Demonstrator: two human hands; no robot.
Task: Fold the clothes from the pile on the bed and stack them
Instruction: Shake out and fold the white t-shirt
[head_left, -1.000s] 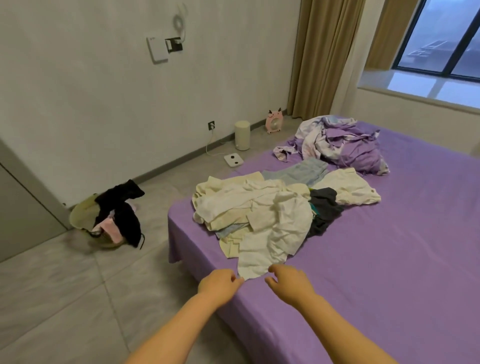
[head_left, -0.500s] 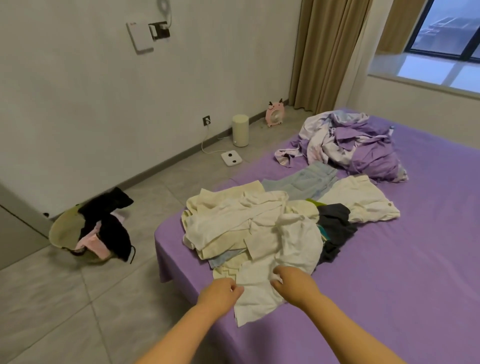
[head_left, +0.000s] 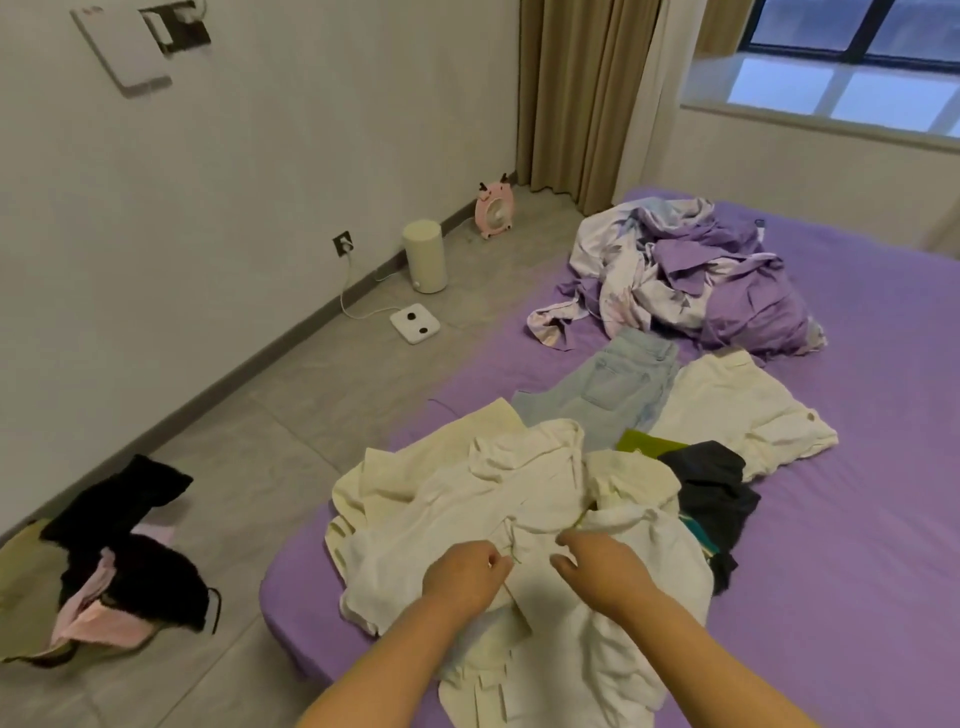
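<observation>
Reached further into the pile since half a second ago, both hands now up over the middle of the crumpled white cotton shirt (head_left: 524, 525) at lower centre of the frame, nearer the heap than its trailing hem. Left hand (head_left: 464, 575) curled, fingertips pinching a fold of the white cloth; right hand (head_left: 602, 571) just beside it, fingers bent down onto the same fabric, though whether actually gripping cannot be told. Shirt sprawled top-most on the heap, long axis running from the near edge of the purple bed (head_left: 857, 571) up toward frame centre, hem hanging nearest the viewer. Looks soft, thin, heavily creased, tangled with a cream garment (head_left: 415, 467) beneath. Probably the pick-up step, nothing folded yet; light-blue denim jeans (head_left: 613, 384) lying beyond, upper centre.
</observation>
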